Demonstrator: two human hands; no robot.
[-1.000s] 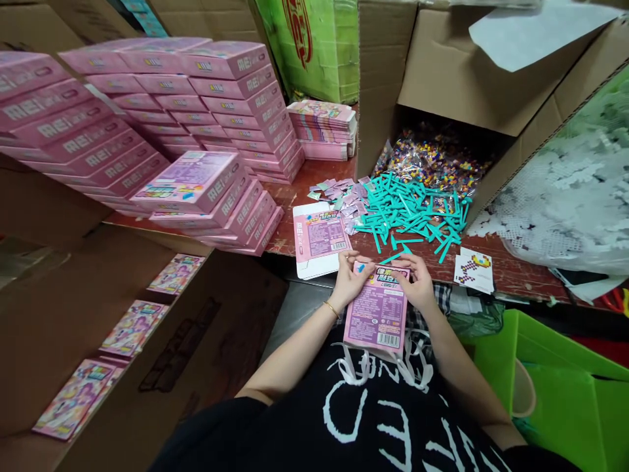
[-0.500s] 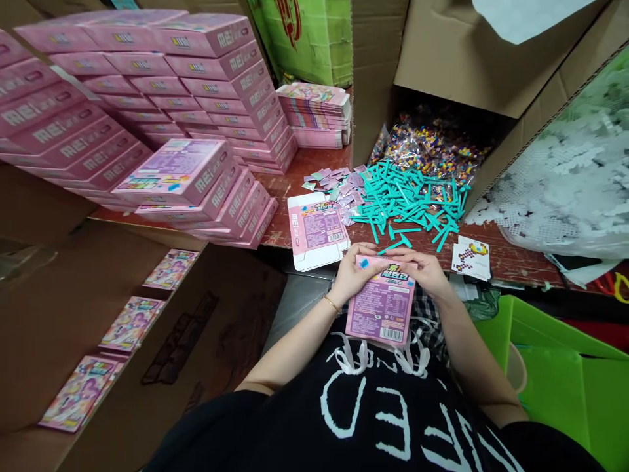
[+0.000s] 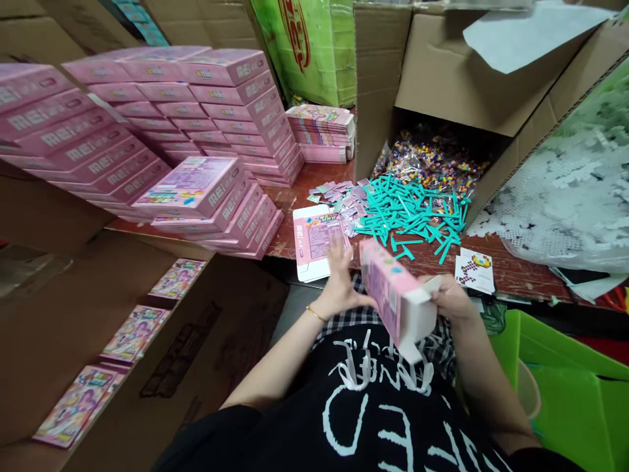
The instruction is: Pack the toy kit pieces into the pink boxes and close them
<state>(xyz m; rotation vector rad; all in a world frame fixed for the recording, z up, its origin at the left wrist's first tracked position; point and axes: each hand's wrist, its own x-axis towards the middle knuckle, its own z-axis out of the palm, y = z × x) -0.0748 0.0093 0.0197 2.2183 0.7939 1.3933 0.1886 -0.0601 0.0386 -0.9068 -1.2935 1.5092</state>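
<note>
A pink cardboard box (image 3: 386, 288) is tilted in front of my body, its white inner flaps sticking out at the near end. My right hand (image 3: 453, 298) grips it by a flap at its right side. Spread fingers, slightly blurred, show on my left hand (image 3: 340, 278), whose thumb comes close to the box's left side; whether it touches I cannot tell. Beyond that hand a flattened pink box (image 3: 314, 246) lies at the table edge. Small sachets (image 3: 344, 196) and a heap of teal plastic hammer-shaped sticks (image 3: 413, 210) lie behind.
Stacked pink boxes (image 3: 196, 187) stand at the left, with piled flat boxes (image 3: 324, 131) behind. An open carton (image 3: 381, 85) holds bags of coloured beads (image 3: 432, 160). At right are a bag of white pieces (image 3: 565, 183), a pattern card (image 3: 474, 270) and a green bin (image 3: 580, 387).
The flat pink box held in both hands is now opened out into a hollow shape and turned. My left hand has come off its face and spread; my right hand has shifted to a flap.
</note>
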